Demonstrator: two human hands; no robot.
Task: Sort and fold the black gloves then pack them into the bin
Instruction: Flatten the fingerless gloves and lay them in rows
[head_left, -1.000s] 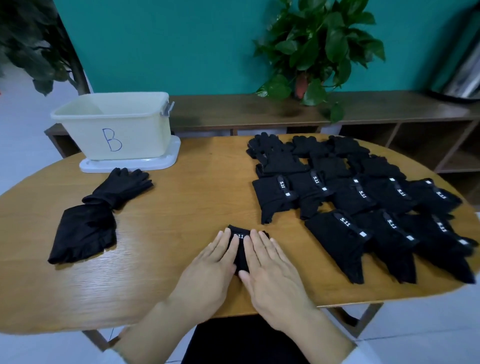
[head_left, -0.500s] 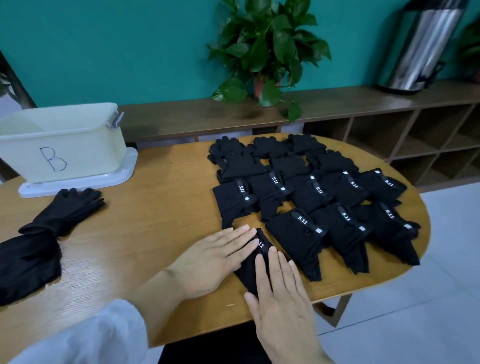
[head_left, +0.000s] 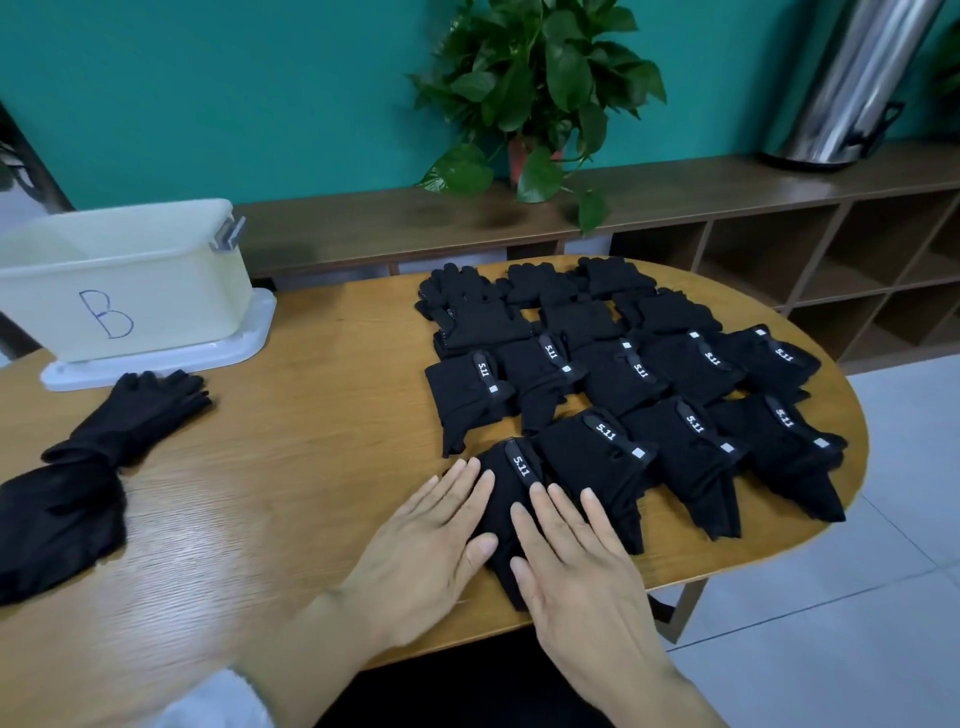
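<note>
Both hands lie flat, fingers straight, on one folded glove (head_left: 506, 499) at lower centre of the frame — neither grips it. The left hand (head_left: 436, 540) covers the glove's left side; the right hand (head_left: 576, 561) covers its right side and near end, close to the table's (head_left: 311, 467) front edge.

The glove touches the left end of the front row of folded black gloves (head_left: 649, 395), which fill the right half of the table in rows up to its rounded right edge.

The bin (head_left: 124, 280), marked "B", stands on its lid at upper left, near the back edge. A pile of longer dark gloves (head_left: 88, 467) lies at the left edge — bare wood separates it from the hands.
</note>
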